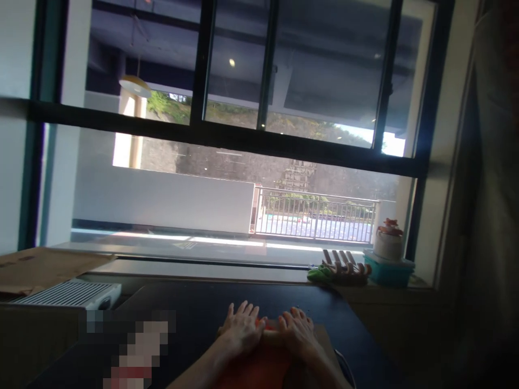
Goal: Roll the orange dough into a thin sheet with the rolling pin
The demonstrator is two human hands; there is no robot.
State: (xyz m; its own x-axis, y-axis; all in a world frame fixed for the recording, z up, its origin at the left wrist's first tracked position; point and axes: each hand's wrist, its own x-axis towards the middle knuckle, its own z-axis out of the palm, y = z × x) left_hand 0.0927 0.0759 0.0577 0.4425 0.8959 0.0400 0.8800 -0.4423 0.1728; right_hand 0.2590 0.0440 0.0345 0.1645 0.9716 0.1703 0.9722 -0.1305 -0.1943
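At the near side of the dark table [194, 308], both my arms reach forward. My left hand [243, 329] lies palm down, its fingers stretched out and a little apart. Level with it, my right hand [299, 330] is also palm down with fingers spread. In the gap between the hands shows a pale rounded edge [272, 337] with some red-orange behind it; its kind is too blurred to tell. Something orange [255, 370] fills the space between my forearms. A flat brown piece [324, 336] shows beside my right hand. What lies under the palms is hidden.
A large window [231, 138] stands behind the table. Along its sill, at right, sit a teal box [389, 270] with a white jar [387, 246] on it, a brown slatted object [344, 265] and a green cloth-like item [320, 274]. Brown paper [52, 265] and a grey vented appliance [73, 294] lie left.
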